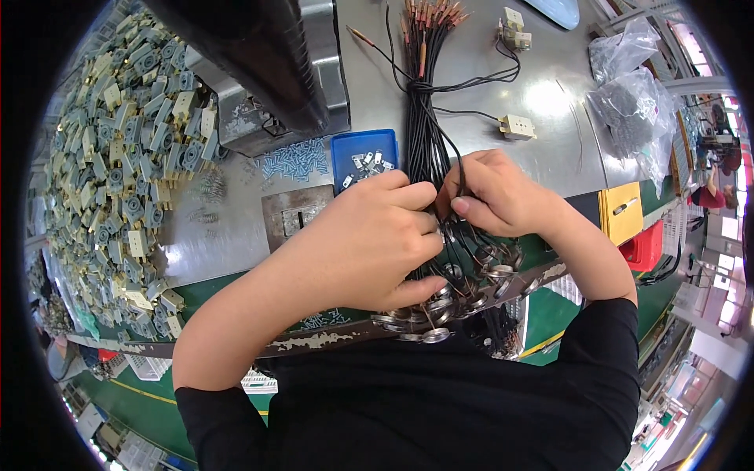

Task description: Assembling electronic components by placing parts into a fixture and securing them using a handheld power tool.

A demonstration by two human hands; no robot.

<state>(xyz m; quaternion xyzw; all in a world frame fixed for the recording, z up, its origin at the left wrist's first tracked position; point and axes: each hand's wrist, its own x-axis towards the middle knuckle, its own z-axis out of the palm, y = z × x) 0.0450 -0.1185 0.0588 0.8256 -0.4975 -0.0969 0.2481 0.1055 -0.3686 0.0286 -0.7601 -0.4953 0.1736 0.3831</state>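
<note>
My left hand (369,235) and right hand (499,192) both pinch the tied bundle of thin black wires (424,118), which runs lengthwise straight away from my closed fingertips, equally near both.

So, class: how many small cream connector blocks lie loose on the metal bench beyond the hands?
3: two together at the top, one right of the wire bundle. Others may be hidden.
</note>
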